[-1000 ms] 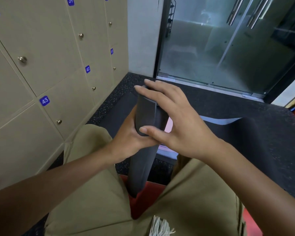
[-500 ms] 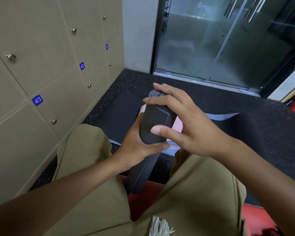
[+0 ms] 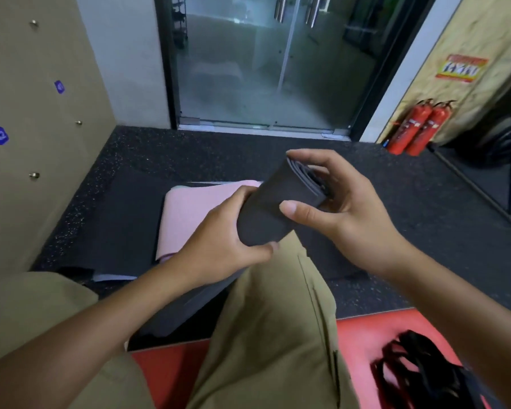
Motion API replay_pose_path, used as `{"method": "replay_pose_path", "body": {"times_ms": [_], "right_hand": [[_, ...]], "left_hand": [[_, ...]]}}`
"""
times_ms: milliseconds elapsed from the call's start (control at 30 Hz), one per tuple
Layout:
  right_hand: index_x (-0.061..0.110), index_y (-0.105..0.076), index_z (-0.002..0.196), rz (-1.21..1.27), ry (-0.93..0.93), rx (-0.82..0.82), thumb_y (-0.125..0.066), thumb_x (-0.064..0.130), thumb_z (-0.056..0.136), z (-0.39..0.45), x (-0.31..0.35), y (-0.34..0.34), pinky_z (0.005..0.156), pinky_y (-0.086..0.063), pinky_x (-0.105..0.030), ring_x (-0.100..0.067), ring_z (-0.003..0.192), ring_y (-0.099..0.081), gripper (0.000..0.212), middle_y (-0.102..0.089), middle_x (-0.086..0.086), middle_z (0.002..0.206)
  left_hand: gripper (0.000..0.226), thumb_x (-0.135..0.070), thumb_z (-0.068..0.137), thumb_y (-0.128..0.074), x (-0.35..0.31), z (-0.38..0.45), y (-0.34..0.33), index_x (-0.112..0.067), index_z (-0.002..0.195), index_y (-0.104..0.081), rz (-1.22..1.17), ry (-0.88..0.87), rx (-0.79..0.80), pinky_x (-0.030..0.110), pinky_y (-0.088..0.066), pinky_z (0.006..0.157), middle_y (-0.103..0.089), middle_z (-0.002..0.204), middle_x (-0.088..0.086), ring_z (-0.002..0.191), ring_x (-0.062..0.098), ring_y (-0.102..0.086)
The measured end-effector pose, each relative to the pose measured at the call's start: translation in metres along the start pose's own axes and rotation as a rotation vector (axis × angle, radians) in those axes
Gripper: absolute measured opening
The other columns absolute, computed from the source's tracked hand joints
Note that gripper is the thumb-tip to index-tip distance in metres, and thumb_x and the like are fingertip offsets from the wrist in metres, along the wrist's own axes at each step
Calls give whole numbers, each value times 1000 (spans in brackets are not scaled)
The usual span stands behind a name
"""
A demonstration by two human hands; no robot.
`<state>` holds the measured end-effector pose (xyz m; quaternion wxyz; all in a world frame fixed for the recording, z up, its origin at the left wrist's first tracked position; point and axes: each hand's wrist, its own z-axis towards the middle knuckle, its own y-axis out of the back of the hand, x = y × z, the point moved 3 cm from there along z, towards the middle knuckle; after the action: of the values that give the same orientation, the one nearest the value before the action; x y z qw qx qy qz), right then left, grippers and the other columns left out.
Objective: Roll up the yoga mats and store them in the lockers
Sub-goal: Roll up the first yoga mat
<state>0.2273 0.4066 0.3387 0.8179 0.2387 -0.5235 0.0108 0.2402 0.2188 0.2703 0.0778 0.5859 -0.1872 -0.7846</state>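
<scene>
A rolled dark grey yoga mat [image 3: 266,214] slants up between my knees, its spiral end facing up and right. My left hand [image 3: 219,252] grips the roll from the left, thumb underneath. My right hand [image 3: 337,208] curls round the top end, fingers over the far edge and thumb pressed on the near side. The roll's lower end is hidden behind my leg. A pink mat [image 3: 195,211] lies flat on the floor behind the roll, over a dark mat [image 3: 118,237]. The beige lockers [image 3: 27,160] with blue number tags stand at the left.
Glass doors [image 3: 278,69] close the far side. Two red fire extinguishers [image 3: 416,128] stand at the right wall by a metal rack. A red mat [image 3: 366,343] lies under me with a black strap bundle [image 3: 425,376] on it. Black speckled floor lies ahead.
The view has swung right, away from the lockers. The roll has tilted so its top end points right, and the pink mat now shows behind it. Both hands keep their hold.
</scene>
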Motion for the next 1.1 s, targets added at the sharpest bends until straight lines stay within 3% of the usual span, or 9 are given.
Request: {"method": "replay_pose_path", "body": {"times_ms": [100,300,500,567,667,767,900,1000,1100], "right_hand": [[24,-56,137,37,-97,-82,-80,22,83,-20,-16,25,91,-56,-29,-11,123,-60,60,-63,3,129],[33,-57,135,13,-321,-219,-87,31,78,-70,-64,60,101,-53,-49,-18,126,-61,64,-62,11,133],[26,-57,135,64,-481,-278,-83,27,75,-97,-88,75,91,-56,-30,-11,117,-65,65,-63,7,129],[26,-57,135,52,-515,-273,-83,28,75,-100,-93,80,92,-56,-28,-9,117,-65,65,-63,7,130],[26,-56,137,-4,-574,-201,-83,25,81,-103,-101,90,94,-54,-28,-10,117,-65,63,-62,4,133],[19,-55,139,16,-641,-136,-77,19,89,-113,-106,107,93,-55,-28,-13,118,-66,54,-65,2,134],[17,-60,133,-88,-780,-134,-65,41,96,-140,-123,131,92,-59,-35,-16,111,-69,44,-71,-1,123],[22,-68,119,-421,-887,10,-67,47,93,-172,-142,141,87,-56,-26,-5,96,-70,36,-73,6,108],[24,-72,107,-649,-992,229,-76,39,91,-208,-161,140,74,-46,-11,0,86,-65,23,-70,13,95]], "left_hand": [[63,-41,70,-81,-3,24,-18,-42,126,-50,154,-34,130,40,-57,85,-65,111,-22,102,3,-66],[65,-55,68,-77,7,49,-68,-48,125,-46,318,-17,417,41,-56,85,-64,111,-22,99,2,-64],[81,-85,53,-69,16,63,-101,-52,121,-43,462,5,552,42,-54,86,-64,107,-24,99,9,-64],[87,-100,48,-55,17,67,-106,-51,119,-42,511,5,573,43,-54,84,-64,104,-22,98,11,-63],[86,-108,54,-24,20,74,-115,-48,113,-42,569,-35,597,45,-54,83,-61,97,-19,93,15,-62],[73,-101,62,-23,20,77,-122,-46,108,-41,619,-57,615,44,-53,83,-56,87,-20,87,14,-60],[78,-106,59,-17,25,84,-127,-50,109,-39,653,-31,636,43,-53,85,-56,87,-19,89,17,-61],[84,-105,59,-17,27,89,-129,-49,118,-37,673,9,671,44,-52,88,-56,91,-17,93,20,-60],[75,-100,66,-24,21,90,-133,-47,117,-39,692,25,706,42,-51,88,-56,90,-17,90,18,-59]]}}
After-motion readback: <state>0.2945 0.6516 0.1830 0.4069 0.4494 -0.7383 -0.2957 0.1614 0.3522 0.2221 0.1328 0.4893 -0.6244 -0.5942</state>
